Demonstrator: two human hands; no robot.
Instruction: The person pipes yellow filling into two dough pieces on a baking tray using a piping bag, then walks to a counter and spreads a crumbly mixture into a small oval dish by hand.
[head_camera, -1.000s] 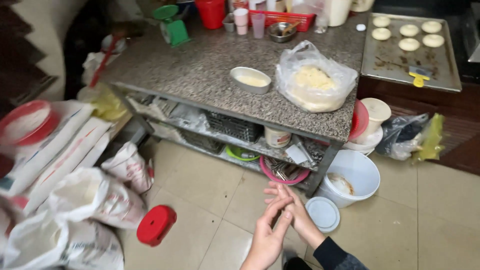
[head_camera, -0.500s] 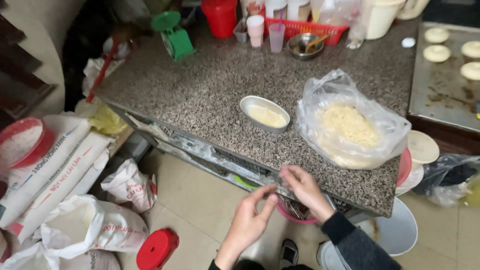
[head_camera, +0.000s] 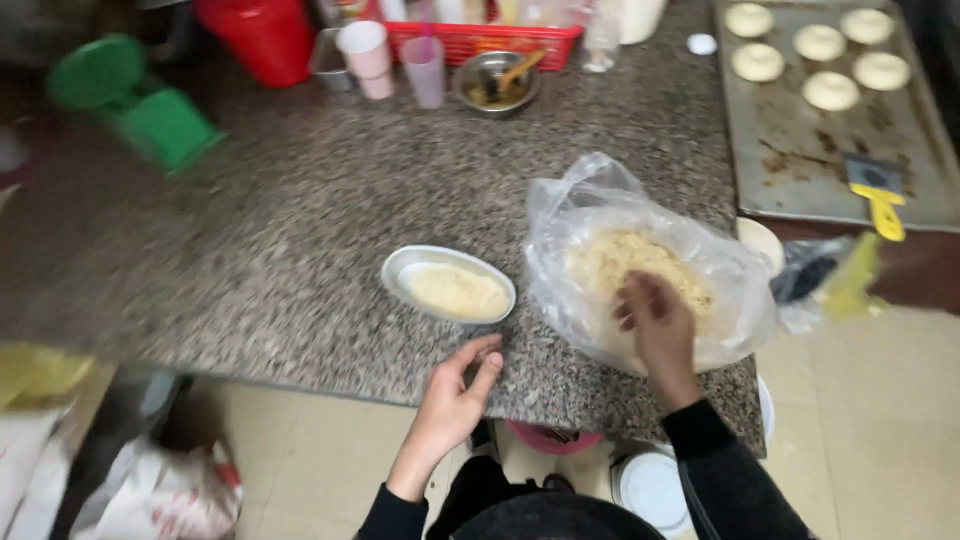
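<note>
The right hand (head_camera: 658, 325), fingers loosely curled, reaches into the clear plastic bag (head_camera: 640, 265) of crumbly dough, near right on the granite surface (head_camera: 250, 240). The left hand (head_camera: 455, 390), spread, rests just near of the oval metal dish (head_camera: 450, 285).

Green scale (head_camera: 135, 105), red bucket (head_camera: 262, 35), baking tray (head_camera: 800, 160).

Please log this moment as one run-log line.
left hand: open, at counter edge near dish | right hand: reaching into plastic bag of crumbly mix
</note>
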